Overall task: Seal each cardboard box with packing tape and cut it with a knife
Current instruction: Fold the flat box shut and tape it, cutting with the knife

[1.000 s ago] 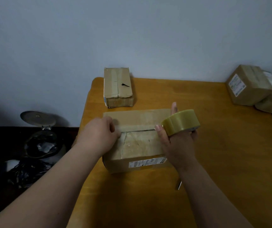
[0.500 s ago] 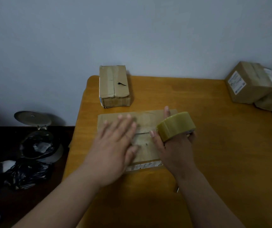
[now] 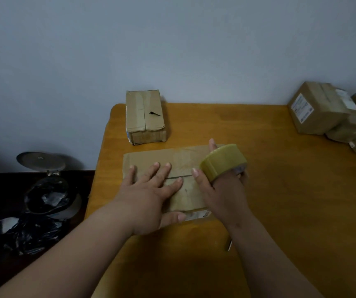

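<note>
On the table [image 3: 280, 190] lies our cardboard box [image 3: 172, 160]; our left hand [image 3: 149, 198] presses it with flat, spread fingers, while our right hand [image 3: 224, 190] wears the tape roll [image 3: 222, 162], fingers threaded through its core.

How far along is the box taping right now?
One small box at the table's far edge already looks taped shut. The left hand presses flat on the flat box in front, while the right hand carries the tape roll on its fingers. Cutting is still ahead; several boxes wait at right.
</note>
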`<state>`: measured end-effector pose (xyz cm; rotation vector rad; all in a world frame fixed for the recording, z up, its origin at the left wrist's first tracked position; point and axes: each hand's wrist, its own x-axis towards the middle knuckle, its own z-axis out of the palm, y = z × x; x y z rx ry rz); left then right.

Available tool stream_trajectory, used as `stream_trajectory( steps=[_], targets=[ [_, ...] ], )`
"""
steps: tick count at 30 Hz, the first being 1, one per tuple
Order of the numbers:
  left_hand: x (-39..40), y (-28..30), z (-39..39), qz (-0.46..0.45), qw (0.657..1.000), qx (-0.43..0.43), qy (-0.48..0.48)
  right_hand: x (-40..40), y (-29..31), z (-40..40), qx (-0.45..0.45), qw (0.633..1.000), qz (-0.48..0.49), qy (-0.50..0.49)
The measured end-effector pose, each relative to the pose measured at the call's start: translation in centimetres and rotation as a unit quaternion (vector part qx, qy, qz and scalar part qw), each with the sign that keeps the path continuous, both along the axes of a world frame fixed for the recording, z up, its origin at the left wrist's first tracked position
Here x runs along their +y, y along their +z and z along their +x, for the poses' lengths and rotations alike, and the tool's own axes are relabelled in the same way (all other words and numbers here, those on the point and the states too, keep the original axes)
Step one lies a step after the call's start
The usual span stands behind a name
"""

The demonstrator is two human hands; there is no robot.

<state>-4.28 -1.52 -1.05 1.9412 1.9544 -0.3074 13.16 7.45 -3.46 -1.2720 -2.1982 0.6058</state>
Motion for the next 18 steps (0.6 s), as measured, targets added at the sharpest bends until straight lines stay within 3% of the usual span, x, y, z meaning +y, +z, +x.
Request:
stream_trajectory(
  steps=[3,5,7,9,12,14,18],
  targets=[
    [1.1,1.3,1.0,0.134,0.984,-0.095,0.074,0.2,0.7,0.3,0.085,0.991,-0.101,0.018],
    [2.0,1.7,1.9,0.186,0.944,-0.237,0.134,0.5,1.4,0.5,0.145,0.975,-0.168,0.018],
    [3.1,2.1,2.4,0.163,0.906,-0.355,0.162,0.8,1.8,0.9,0.170,0.961,-0.217,0.025],
    [4.3,2.5,2.7,0.111,0.886,-0.418,0.168,1.0,2.0,1.4,0.181,0.947,-0.258,0.060],
    [5.9,3.0,3.1,0.060,0.877,-0.446,0.165,1.1,2.0,1.9,0.146,0.955,-0.247,0.079],
    [6.6,3.3,3.2,0.040,0.872,-0.460,0.161,1.1,1.8,2.3,0.091,0.977,-0.179,0.071],
    [7.4,3.5,3.7,0.011,0.922,-0.376,0.087,0.8,2.4,2.7,0.037,0.986,-0.088,0.138]
  ],
)
